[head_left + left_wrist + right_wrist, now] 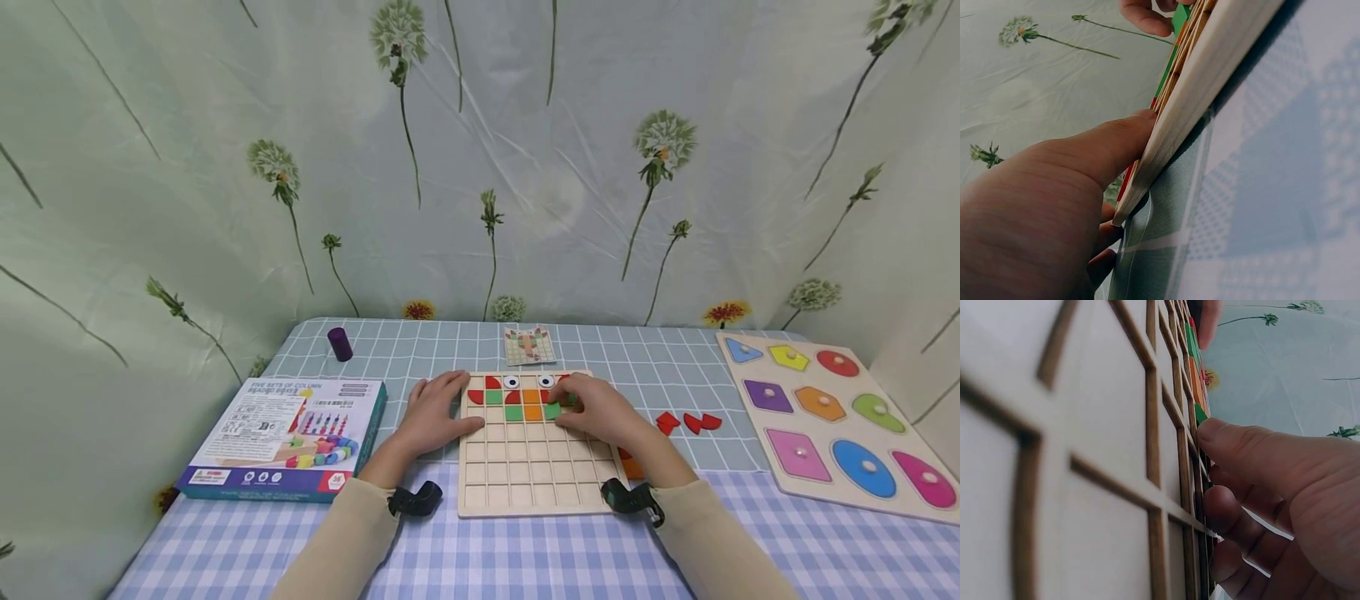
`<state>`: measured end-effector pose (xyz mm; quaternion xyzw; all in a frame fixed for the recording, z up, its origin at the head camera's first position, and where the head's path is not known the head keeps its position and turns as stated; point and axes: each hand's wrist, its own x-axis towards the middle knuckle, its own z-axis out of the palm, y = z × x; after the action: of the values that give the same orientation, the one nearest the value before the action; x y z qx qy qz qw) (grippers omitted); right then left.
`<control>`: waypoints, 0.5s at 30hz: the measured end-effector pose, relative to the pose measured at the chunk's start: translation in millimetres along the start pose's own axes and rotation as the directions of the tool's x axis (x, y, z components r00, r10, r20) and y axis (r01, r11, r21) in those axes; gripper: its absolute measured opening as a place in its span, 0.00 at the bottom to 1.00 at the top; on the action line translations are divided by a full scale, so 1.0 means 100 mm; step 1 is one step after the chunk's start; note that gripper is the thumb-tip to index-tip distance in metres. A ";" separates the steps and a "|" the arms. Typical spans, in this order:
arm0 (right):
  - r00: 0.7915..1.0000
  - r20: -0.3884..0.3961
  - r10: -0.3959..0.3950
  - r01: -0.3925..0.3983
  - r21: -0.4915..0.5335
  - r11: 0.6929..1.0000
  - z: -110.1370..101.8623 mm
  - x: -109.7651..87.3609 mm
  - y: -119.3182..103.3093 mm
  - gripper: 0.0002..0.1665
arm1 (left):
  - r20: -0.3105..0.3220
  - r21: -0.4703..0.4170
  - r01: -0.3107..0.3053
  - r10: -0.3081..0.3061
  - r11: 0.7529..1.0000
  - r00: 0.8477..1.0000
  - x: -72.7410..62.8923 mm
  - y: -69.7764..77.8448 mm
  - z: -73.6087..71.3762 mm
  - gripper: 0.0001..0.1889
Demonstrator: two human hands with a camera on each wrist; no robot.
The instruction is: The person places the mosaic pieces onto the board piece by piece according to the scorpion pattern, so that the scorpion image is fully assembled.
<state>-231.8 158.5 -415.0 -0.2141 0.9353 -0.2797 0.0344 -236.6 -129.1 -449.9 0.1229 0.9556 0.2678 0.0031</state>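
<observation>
A wooden grid board lies in the middle of the table; its top rows hold red, green and orange tiles and two eye tiles. My left hand rests flat at the board's left edge, with the thumb pressed against the rim. My right hand is over the upper right cells, fingers curled, and its thumb and fingers pinch a green tile at the second row. The same green tile shows by the thumb tip in the right wrist view.
Loose red pieces and an orange piece lie right of the board. A pattern card sits behind it, a purple cylinder at the back left, a toy box at the left, a shape peg puzzle at the right.
</observation>
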 end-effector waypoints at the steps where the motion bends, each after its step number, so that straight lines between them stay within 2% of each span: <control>1: 1.000 0.002 -0.002 0.002 0.002 1.000 0.00 0.00 0.00 0.13 | 0.000 -0.001 -0.002 0.002 1.000 1.000 0.00 0.00 0.00 0.44; 15: 1.000 0.001 -0.031 0.031 0.007 0.999 0.00 0.01 0.01 0.12 | 0.001 0.010 0.003 -0.003 1.000 1.000 0.00 0.01 0.00 0.44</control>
<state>-232.8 159.4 -415.4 -0.2287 0.9309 -0.2832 0.0316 -236.8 -128.4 -449.7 0.1214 0.9571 0.2631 0.0032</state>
